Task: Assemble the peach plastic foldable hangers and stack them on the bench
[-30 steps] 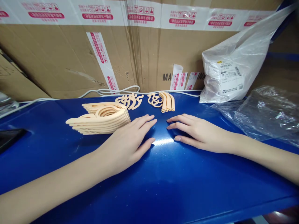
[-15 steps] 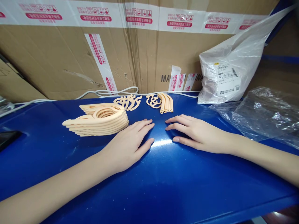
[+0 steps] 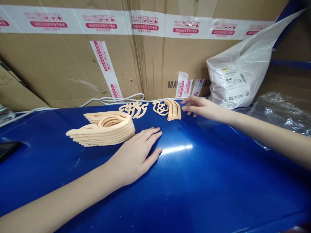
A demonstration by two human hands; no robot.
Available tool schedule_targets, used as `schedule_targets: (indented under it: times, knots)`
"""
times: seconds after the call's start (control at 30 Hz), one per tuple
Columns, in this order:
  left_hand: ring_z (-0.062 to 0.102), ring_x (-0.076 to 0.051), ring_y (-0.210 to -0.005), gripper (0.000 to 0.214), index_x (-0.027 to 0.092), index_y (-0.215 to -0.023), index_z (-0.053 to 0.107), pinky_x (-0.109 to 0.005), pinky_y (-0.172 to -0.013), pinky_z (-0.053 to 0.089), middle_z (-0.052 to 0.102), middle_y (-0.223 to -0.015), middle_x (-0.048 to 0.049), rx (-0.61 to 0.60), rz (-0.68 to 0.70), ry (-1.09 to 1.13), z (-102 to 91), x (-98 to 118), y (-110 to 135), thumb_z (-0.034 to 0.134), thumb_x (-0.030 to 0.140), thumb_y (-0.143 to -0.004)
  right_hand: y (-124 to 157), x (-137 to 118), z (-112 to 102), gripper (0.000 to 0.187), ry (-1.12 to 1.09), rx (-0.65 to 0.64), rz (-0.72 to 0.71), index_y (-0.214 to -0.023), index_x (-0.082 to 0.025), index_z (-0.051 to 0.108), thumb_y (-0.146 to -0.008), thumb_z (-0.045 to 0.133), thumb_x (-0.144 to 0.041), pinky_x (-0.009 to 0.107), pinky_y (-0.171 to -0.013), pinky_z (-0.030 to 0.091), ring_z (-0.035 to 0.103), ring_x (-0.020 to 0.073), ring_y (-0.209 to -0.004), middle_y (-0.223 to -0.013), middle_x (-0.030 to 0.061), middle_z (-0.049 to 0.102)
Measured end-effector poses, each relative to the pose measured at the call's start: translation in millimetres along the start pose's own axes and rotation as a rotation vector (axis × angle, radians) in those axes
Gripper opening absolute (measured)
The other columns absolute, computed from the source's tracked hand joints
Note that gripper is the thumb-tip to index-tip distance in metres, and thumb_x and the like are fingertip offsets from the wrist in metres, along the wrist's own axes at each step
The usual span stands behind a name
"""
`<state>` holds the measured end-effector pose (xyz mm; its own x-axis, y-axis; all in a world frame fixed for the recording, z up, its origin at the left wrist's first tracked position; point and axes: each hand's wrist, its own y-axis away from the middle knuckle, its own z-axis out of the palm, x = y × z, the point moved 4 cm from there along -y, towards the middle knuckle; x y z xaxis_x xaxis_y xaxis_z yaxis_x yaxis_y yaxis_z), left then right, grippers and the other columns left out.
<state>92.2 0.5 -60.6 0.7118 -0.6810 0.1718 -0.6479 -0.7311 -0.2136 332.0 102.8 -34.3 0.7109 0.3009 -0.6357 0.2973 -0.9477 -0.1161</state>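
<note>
Flat on the blue table (image 3: 194, 194) rests my left hand (image 3: 137, 153), open, its fingers stretched out and holding nothing. Just left of it lies a stack of beige plastic hanger parts (image 3: 104, 132), curved pieces piled in layers. My right hand (image 3: 200, 106) is raised at the back, fingers apart and bent, with its fingertips right beside a row of curved beige bars (image 3: 173, 110). I cannot tell whether they touch. Left of the bars are several beige hooks (image 3: 159, 107). Another group of S-shaped beige pieces (image 3: 136, 109) lies farther left.
Cardboard boxes (image 3: 73, 61) with printed tape form a wall behind the table. A white cable (image 3: 107, 99) runs along its foot. At the back right stands a white plastic bag (image 3: 230, 74) with a label, beside crumpled clear plastic (image 3: 279, 113). A dark object (image 3: 9, 149) lies at the left edge.
My right hand has moved forward from the table's middle to the curved bars at the back. The left hand stays in place. The view has tilted up slightly.
</note>
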Motion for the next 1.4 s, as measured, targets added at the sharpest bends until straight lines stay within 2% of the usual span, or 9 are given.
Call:
schedule_targets:
  times: [0.07, 0.17, 0.37, 0.63, 0.87, 1.0, 1.1, 1.2, 1.4]
  knots:
    - [0.046, -0.027, -0.135, 0.049, 0.015, -0.140, 0.049, -0.049, -0.111, 0.042, 0.048, -0.148, -0.0106, -0.005, -0.004, 0.005, -0.1, 0, 0, 0.036, 0.040, -0.100, -18, 0, -3, 0.040, 0.231, 0.084, 0.014, -0.117, -0.018, 0.054, -0.089, 0.054, -0.045, 0.035, -0.070, 0.051, 0.067, 0.0236, -0.079, -0.092, 0.0088, 0.071]
    - [0.046, -0.027, -0.136, 0.049, 0.015, -0.141, 0.048, -0.050, -0.110, 0.042, 0.048, -0.149, -0.0104, -0.011, -0.007, 0.011, 0.0, -1, 0, 0.036, 0.040, -0.100, -38, -4, -1, 0.057, 0.513, 0.172, 0.076, -0.128, -0.016, 0.050, -0.091, 0.045, -0.059, 0.043, -0.081, 0.048, 0.067, 0.0325, -0.095, -0.101, 0.0140, 0.072]
    - [0.047, -0.027, -0.134, 0.048, 0.015, -0.140, 0.048, -0.050, -0.110, 0.043, 0.048, -0.148, -0.0110, 0.004, 0.003, 0.020, 1.0, -2, -1, 0.036, 0.040, -0.101, -60, 0, 14, 0.092, 0.514, 0.085, 0.151, -0.128, -0.007, 0.053, -0.075, 0.047, -0.082, 0.047, -0.087, 0.047, 0.062, 0.0394, -0.109, -0.118, 0.0244, 0.066]
    - [0.046, -0.027, -0.135, 0.049, 0.015, -0.140, 0.048, -0.051, -0.110, 0.042, 0.048, -0.148, -0.0104, -0.008, 0.000, 0.019, 1.3, -1, 0, 0.036, 0.040, -0.100, -64, 14, 12, 0.069, 0.439, 0.102, 0.156, -0.130, -0.005, 0.051, -0.082, 0.056, -0.055, 0.039, -0.081, 0.050, 0.065, 0.0307, -0.101, -0.116, 0.0212, 0.067]
    - [0.047, -0.027, -0.134, 0.048, 0.015, -0.139, 0.049, -0.050, -0.111, 0.042, 0.049, -0.148, -0.0104, 0.003, 0.008, 0.016, 1.0, -3, 0, 0.037, 0.040, -0.100, -59, 1, 6, 0.065, 0.522, 0.167, 0.104, -0.133, -0.004, 0.048, -0.083, 0.058, -0.046, 0.043, -0.078, 0.047, 0.065, 0.0352, -0.096, -0.105, 0.0209, 0.069]
    - [0.048, -0.026, -0.133, 0.046, 0.015, -0.139, 0.047, -0.048, -0.110, 0.043, 0.050, -0.146, -0.0107, 0.029, 0.024, 0.035, -0.3, -2, 1, 0.039, 0.038, -0.100, -47, -23, -6, 0.053, 0.530, 0.120, -0.032, -0.131, -0.014, 0.052, -0.083, 0.059, -0.036, 0.034, -0.071, 0.044, 0.065, 0.0245, -0.081, -0.087, 0.0079, 0.071]
    - [0.045, -0.024, -0.135, 0.050, 0.014, -0.144, 0.038, -0.044, -0.112, 0.042, 0.046, -0.147, -0.0121, 0.127, 0.034, 0.054, -4.9, 0, 3, 0.043, 0.036, -0.099, -22, -48, 0, 0.043, 0.571, -0.073, -0.300, -0.118, -0.016, 0.062, -0.078, 0.063, -0.032, 0.029, -0.061, 0.039, 0.059, 0.0178, -0.065, -0.074, 0.0015, 0.067]
    - [0.041, -0.024, -0.136, 0.055, 0.012, -0.146, 0.032, -0.042, -0.113, 0.039, 0.042, -0.148, -0.0142, 0.244, 0.071, 0.042, -10.8, 3, 4, 0.047, 0.034, -0.098, 12, -64, 17, 0.025, 0.568, -0.287, -0.413, -0.100, -0.018, 0.067, -0.077, 0.064, -0.028, 0.026, -0.058, 0.035, 0.057, 0.0144, -0.062, -0.072, -0.0003, 0.065]
    - [0.056, -0.023, -0.097, 0.023, 0.017, -0.112, 0.058, -0.039, -0.083, 0.047, 0.065, -0.106, -0.0061, 0.228, 0.118, 0.017, -13.6, 6, 2, 0.051, 0.033, -0.097, 62, -79, 47, 0.019, 0.488, -0.384, -0.594, -0.097, -0.017, 0.069, -0.082, 0.060, -0.025, 0.028, -0.065, 0.040, 0.059, 0.0166, -0.074, -0.084, 0.0033, 0.066]
